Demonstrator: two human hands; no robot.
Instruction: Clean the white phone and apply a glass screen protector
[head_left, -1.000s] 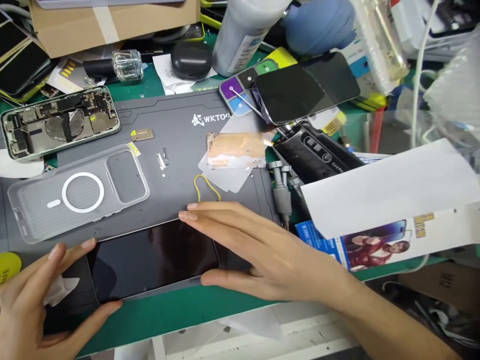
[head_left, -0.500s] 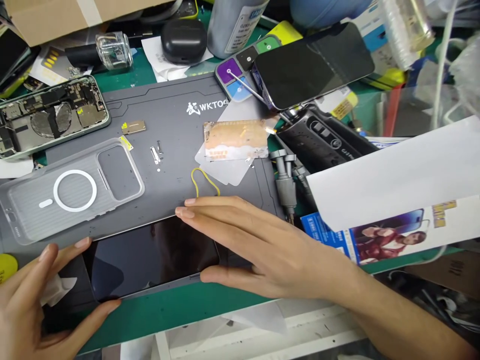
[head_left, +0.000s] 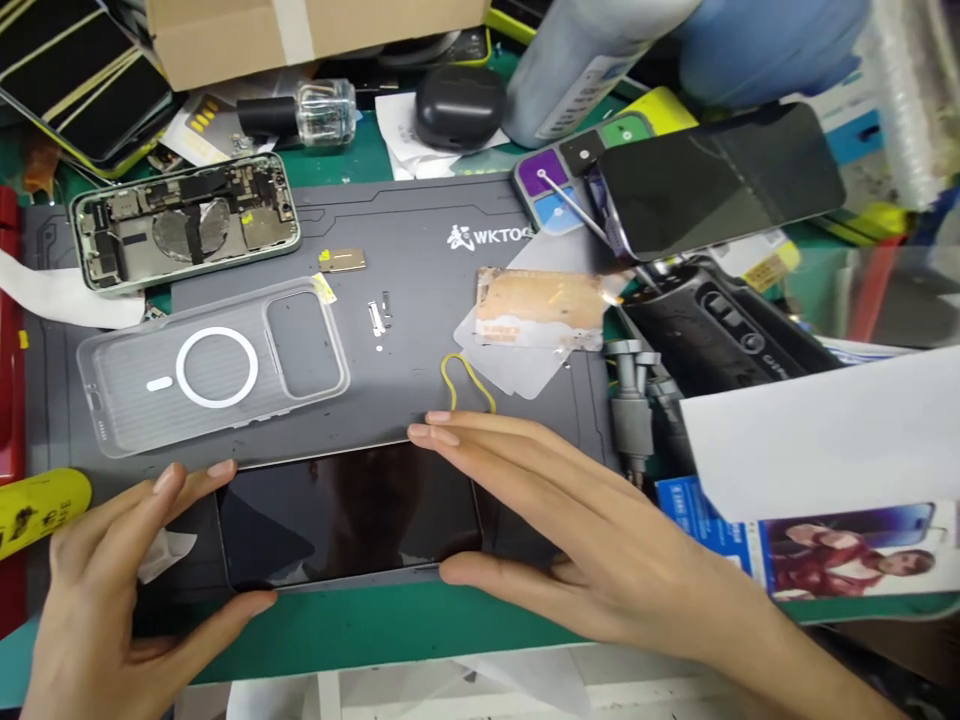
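A dark-screened phone (head_left: 352,515) lies face up along the front edge of the grey mat (head_left: 390,385). Its left end is gripped between the thumb and fingers of my left hand (head_left: 124,575). My right hand (head_left: 585,530) grips the right end, thumb on the near edge and fingertips on the far edge. Beyond the phone is a clear case (head_left: 225,365) with a white ring. A yellow band (head_left: 466,365) lies just past my right fingers. A piece of white film (head_left: 169,552) is beside my left hand.
An opened phone body (head_left: 187,225) lies at the back left. Small metal parts (head_left: 377,315) and an orange-and-white card (head_left: 536,305) rest on the mat. Another phone (head_left: 724,180), a grey bottle (head_left: 585,70) and a white sheet (head_left: 825,430) are towards the right.
The camera view has shifted left, so the scene appears farther right and more of the left side shows. Both hands keep their hold on the phone, which looks slightly more level in view.
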